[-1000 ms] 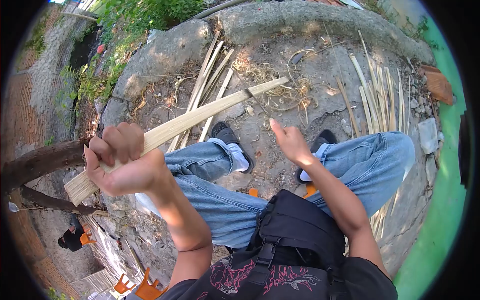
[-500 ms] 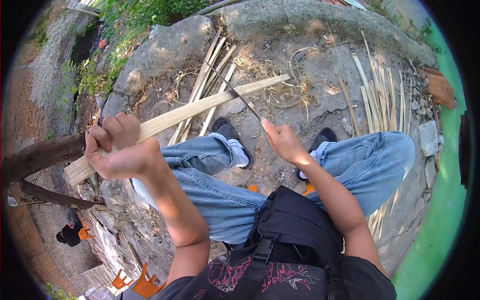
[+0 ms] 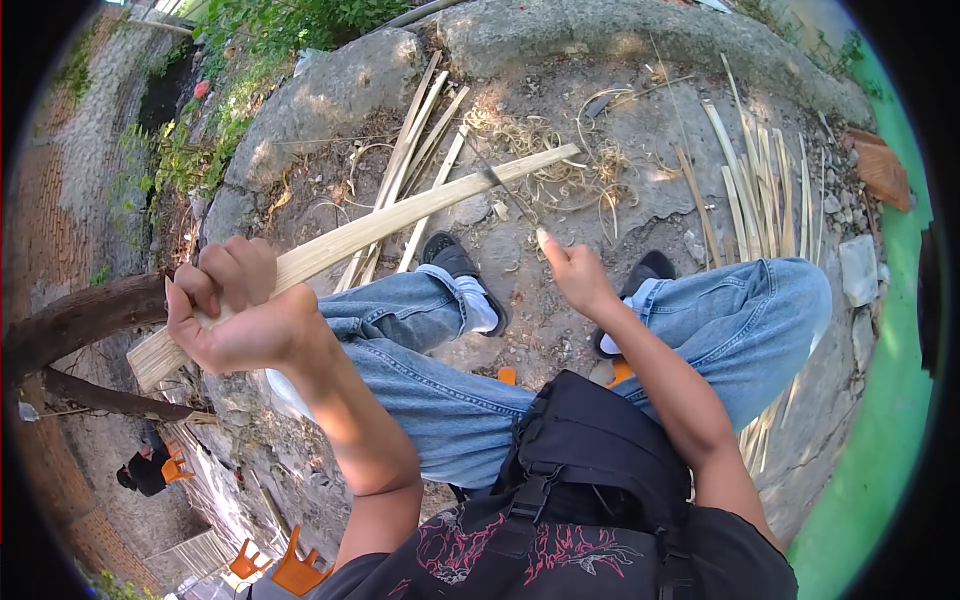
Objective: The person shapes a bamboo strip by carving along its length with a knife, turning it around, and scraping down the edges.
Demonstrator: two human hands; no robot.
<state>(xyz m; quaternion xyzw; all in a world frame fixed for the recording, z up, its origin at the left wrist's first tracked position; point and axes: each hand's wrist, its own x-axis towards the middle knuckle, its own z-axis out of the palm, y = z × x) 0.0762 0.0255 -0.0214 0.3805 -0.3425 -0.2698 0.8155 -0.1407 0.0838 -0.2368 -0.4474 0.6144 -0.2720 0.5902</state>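
Some shirt print [image 3: 462, 552] may be lettering; left fingers [image 3: 222, 266] grip a pale strip [image 3: 400, 215], right fingers [image 3: 551, 250] a blurred blade [image 3: 490, 176].

your strip [image 3: 430, 203] is showing pale cream-tan, fine lengthwise grain; your thin blade [image 3: 490, 177] is reading dark grey, blurred. you are wearing light blue jeans [image 3: 440, 375], white socks [image 3: 477, 305], black shoes [image 3: 452, 258] and a black shirt [image 3: 740, 560] carrying a jagged pink-and-grey print [image 3: 460, 552]. your bag [image 3: 610, 440] is reading plain black. the wall [image 3: 893, 400] is showing bright green, the chairs [image 3: 295, 575] orange.
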